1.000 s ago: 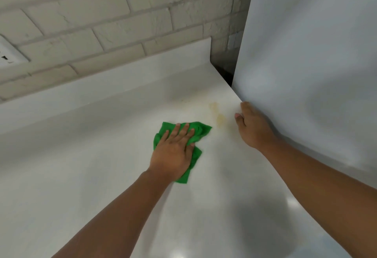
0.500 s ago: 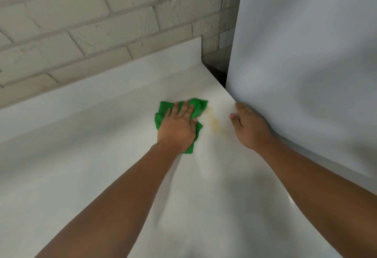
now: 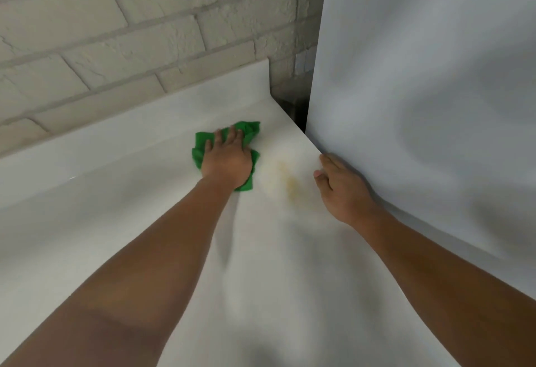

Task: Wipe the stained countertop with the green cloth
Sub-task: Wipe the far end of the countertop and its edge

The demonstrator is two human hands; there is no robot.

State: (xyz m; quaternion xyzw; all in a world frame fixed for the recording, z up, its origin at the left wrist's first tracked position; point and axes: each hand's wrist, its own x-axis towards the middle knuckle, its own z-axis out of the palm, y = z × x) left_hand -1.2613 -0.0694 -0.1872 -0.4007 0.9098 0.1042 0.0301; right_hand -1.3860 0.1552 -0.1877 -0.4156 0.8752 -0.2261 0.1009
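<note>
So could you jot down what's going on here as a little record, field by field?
Surface: white countertop, brick wall behind
Mark: yellowish stain between the hands, uncovered
Tool: green cloth, bunched, just left of the stain
Left: left hand pressing flat on the cloth
Right: right hand resting at the counter's edge beside a white panel
</note>
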